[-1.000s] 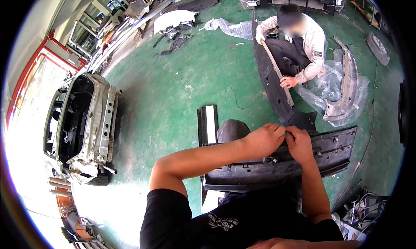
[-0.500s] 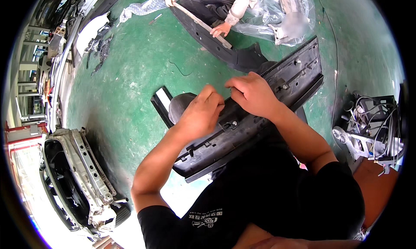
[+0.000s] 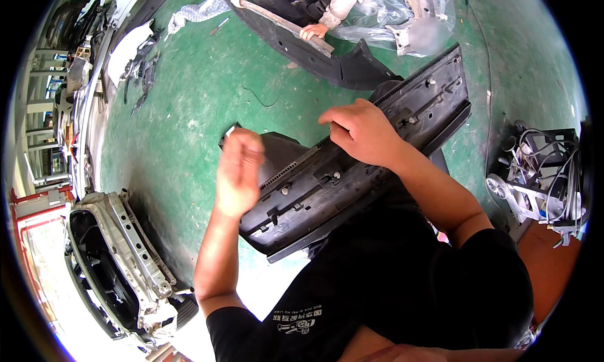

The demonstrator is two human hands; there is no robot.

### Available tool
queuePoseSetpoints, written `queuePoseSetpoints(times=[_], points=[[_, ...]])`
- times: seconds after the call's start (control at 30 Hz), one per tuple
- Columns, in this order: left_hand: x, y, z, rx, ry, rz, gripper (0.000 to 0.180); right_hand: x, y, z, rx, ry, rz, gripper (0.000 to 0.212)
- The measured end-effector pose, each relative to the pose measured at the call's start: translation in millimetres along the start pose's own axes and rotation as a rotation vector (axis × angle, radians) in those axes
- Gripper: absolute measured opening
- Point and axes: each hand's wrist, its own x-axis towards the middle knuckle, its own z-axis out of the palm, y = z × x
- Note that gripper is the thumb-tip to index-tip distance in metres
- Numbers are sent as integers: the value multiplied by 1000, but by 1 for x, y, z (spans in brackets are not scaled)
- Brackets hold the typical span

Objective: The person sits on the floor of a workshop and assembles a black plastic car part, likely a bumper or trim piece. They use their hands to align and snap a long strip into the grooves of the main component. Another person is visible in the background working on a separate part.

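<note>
A long black plastic car trim panel (image 3: 371,145) with a ribbed far edge, clips and slots lies slantwise in front of my torso. My right hand (image 3: 365,134) is closed at the panel's far edge, index finger reaching forward; what its fingers pinch is hidden. Beyond the panel's left part, my left hand (image 3: 240,173) is raised, its fingers smeared by motion. Just behind the left fingertips shows a small dark piece with a white end (image 3: 228,133). Whether the left hand touches it I cannot tell.
Ahead, another person's hand (image 3: 313,32) rests on a long strip along a curved black panel (image 3: 296,50). Clear plastic sheeting (image 3: 377,22) lies beside them. A metal car body section (image 3: 135,248) stands at left, a wheeled cart with cables (image 3: 535,179) at right. Green floor (image 3: 189,110) surrounds us.
My left hand has moved left, away from my right hand, uncovering the panel's ribbed edge. My right hand stays nearly in place. The other person's curved panel appears higher in view.
</note>
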Motion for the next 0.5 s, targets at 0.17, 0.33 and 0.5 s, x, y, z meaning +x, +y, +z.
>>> queuePoseSetpoints(times=[0.17, 0.33, 0.5], points=[[-12, -16, -15, 260, 136, -226, 39, -1, -3, -9, 40, -64, -84, 14], [-41, -7, 6, 349, -238, -295, 60, -10, -10, -12, -11, -111, -137, 27], [-41, 22, 1, 228, -505, -329, 43, -10, -25, -2, -54, -55, -275, 29]])
